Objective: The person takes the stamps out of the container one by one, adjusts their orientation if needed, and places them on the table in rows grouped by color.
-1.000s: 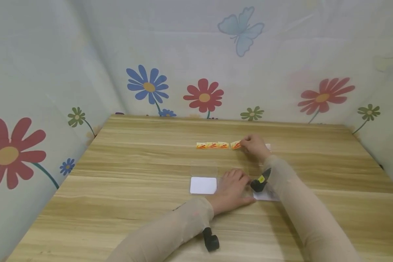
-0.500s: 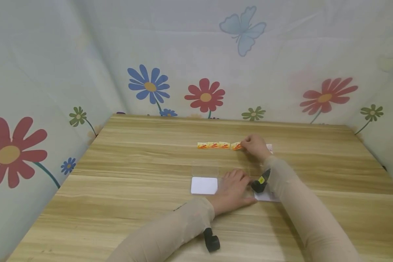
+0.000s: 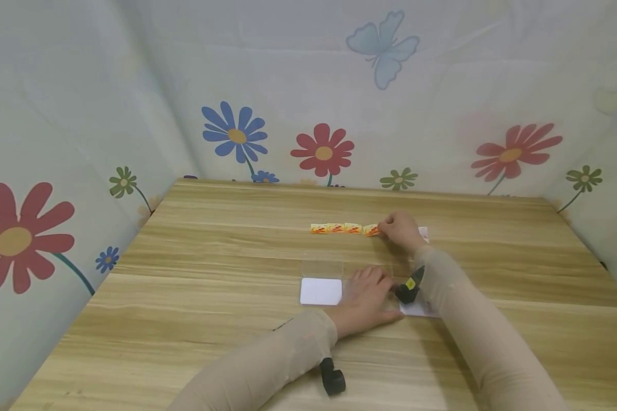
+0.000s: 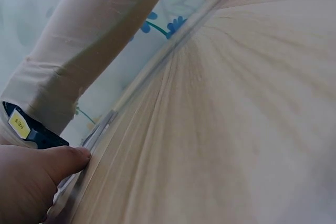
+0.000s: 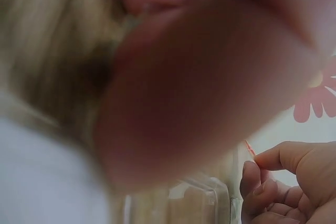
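My right hand [image 3: 401,230] pinches a small yellow-and-orange printed slip [image 3: 371,230] at the right end of a row of matching slips [image 3: 335,228]. In the right wrist view, its thin orange edge [image 5: 249,149] shows at the thumb and fingertip. My left hand [image 3: 365,299] rests with spread fingers on the table's middle, over clear plastic. Just left of it lies a white card [image 3: 321,291], below a transparent plastic panel [image 3: 321,266]. In the left wrist view, the left thumb [image 4: 68,160] lies along the tabletop. Blurred fingers fill much of the right wrist view.
Another white piece [image 3: 419,309] lies partly under the right forearm. A pale printed piece [image 3: 424,233] shows behind the right hand. A clear plastic case [image 5: 207,198] appears in the right wrist view. The wooden table [image 3: 211,240] backs onto a flowered curtain [image 3: 288,68].
The head view has shifted slightly. Both hands keep nearly the same places, and the right hand still pinches the printed slip beside the row.
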Motion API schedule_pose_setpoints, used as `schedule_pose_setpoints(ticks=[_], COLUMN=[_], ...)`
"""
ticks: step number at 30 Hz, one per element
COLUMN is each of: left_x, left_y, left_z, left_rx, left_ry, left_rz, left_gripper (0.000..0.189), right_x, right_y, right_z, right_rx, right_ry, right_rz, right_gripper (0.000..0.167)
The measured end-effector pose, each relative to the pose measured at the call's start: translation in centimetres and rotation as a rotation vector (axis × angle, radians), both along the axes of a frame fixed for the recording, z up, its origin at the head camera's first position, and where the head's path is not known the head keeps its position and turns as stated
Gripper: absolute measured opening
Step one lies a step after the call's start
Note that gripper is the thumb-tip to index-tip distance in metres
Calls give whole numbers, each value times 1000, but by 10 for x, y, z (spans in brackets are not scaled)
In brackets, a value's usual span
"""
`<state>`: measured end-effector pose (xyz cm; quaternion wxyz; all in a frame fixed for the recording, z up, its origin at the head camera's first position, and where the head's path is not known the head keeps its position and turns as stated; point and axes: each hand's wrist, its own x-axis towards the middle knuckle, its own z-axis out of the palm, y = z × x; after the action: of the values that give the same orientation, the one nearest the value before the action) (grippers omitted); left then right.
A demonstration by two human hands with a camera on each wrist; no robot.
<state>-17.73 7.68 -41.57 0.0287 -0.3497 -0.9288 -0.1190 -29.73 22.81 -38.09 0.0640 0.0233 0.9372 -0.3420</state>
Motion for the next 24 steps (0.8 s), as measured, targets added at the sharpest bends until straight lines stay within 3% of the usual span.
schedule_pose_setpoints(ticks=[24], left_x=[-2], left_y=[0], left_z=[-3], left_rx=[17], left_ry=[4], left_rz=[-8], left_gripper=[55], right_x=[1], right_y=[1], right_z=[-3], right_rx=[44], right_ry=[15], right_rz=[-2], right_gripper=[21])
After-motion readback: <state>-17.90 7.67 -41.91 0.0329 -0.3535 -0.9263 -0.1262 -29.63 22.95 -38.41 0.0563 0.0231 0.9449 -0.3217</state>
